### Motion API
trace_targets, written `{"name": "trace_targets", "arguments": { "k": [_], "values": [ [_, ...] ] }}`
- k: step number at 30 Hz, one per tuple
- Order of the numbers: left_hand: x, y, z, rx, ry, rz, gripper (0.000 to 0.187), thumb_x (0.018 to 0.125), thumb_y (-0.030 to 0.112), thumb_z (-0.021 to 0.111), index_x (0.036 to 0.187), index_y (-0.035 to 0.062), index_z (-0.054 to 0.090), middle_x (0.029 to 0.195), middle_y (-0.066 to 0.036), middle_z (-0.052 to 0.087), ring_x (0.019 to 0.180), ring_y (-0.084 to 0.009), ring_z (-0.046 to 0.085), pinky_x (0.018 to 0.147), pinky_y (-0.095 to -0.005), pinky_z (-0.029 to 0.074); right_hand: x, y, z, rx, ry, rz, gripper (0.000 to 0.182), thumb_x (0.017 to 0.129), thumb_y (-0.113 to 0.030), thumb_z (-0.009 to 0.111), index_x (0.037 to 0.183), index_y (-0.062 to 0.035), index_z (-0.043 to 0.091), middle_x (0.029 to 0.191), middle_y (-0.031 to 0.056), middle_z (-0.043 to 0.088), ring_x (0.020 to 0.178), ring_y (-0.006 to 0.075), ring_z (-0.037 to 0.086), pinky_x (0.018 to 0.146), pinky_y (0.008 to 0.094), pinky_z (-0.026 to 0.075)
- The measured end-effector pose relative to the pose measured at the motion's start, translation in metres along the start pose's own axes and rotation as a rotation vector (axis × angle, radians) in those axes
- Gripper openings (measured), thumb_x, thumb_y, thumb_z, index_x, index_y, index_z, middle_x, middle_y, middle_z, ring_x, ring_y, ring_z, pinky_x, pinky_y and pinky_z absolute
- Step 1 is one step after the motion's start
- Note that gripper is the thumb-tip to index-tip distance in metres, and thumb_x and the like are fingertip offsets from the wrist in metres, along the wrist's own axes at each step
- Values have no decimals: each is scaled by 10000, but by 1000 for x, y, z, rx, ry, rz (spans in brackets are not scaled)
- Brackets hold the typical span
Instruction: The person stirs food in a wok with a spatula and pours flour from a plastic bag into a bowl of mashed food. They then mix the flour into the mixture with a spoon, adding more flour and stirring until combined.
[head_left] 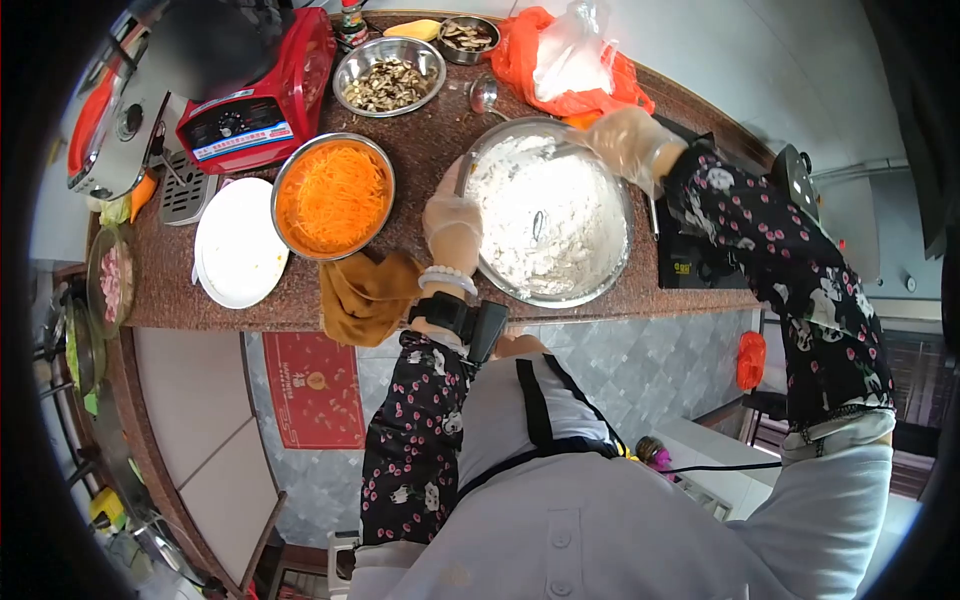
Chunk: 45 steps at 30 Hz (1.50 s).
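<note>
A large metal bowl [622, 245] with white flour and rough crumbs [545, 215] stands on the brown counter. My left hand [453, 228], in a clear plastic glove, grips the bowl's left rim. Across from it, my right hand [622, 145], also gloved, holds the upper right rim; its fingertips are partly hidden by the glove and glare. Left of my left hand is a metal bowl of shredded orange vegetable [335, 196]. A brown cloth [370, 300] hangs over the counter's front edge below it.
Left on the counter [420, 135] are a white bowl [240, 245] and a red appliance [255, 115]. Behind stand a bowl of chopped dark pieces [388, 85], a smaller bowl [468, 38], a ladle [484, 95] and red bags [520, 50]. A black cooktop [690, 265] lies right.
</note>
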<state>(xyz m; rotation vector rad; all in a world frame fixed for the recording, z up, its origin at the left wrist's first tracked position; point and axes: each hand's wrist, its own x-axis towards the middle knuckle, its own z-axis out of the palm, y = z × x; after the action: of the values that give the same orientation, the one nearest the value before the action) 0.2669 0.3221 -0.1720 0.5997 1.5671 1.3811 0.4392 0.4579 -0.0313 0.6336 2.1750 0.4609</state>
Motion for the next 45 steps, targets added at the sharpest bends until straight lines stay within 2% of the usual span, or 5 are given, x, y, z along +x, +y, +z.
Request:
{"name": "trace_targets", "arguments": {
  "k": [11, 15, 30, 41, 45],
  "values": [
    [-2, -14, 3, -12, 69, 84, 565, 757, -62, 492, 1283, 110, 607, 1079, -180, 692, 907, -240, 688, 801, -303, 503, -56, -32, 106, 144, -364, -236, 342, 983, -228, 359, 1239, -42, 489, 821, 177, 611, 668, 270, 643, 546, 365, 504],
    [-7, -21, 6, -30, 123, 139, 578, 743, -61, 472, 1273, 117, 618, 1047, -178, 702, 885, -246, 695, 792, -308, 507, -85, -44, 20, 1217, -865, 475, 424, 1009, -387, 334, 853, -57, 548, 651, 79, 537, 548, 201, 572, 481, 358, 464],
    [-10, -30, 10, -115, 137, 113, 605, 731, -55, 481, 1294, 130, 601, 1090, -183, 688, 834, -244, 697, 764, -306, 511, -91, -93, 23, 2230, -1308, 516, 459, 998, -500, 394, 777, -108, 481, 544, -69, 344, 413, 33, 315, 349, 200, 235],
    [-21, -12, 8, -540, 40, -26, 654, 751, -128, 415, 1376, 43, 503, 1130, -147, 652, 811, -129, 619, 694, -226, 496, -78, -119, 45, 2797, -831, 321, 401, 1016, -468, 341, 917, -103, 474, 567, -55, 385, 392, 39, 331, 325, 214, 241],
    [-18, -20, 0, -491, -82, -53, 689, 824, -67, 516, 1475, 83, 348, 1235, -173, 595, 846, -170, 646, 754, -229, 514, -92, -91, 16, 2108, -480, 491, 403, 994, -452, 425, 915, -74, 539, 528, -1, 454, 405, 159, 467, 383, 326, 396]
  ]
}}
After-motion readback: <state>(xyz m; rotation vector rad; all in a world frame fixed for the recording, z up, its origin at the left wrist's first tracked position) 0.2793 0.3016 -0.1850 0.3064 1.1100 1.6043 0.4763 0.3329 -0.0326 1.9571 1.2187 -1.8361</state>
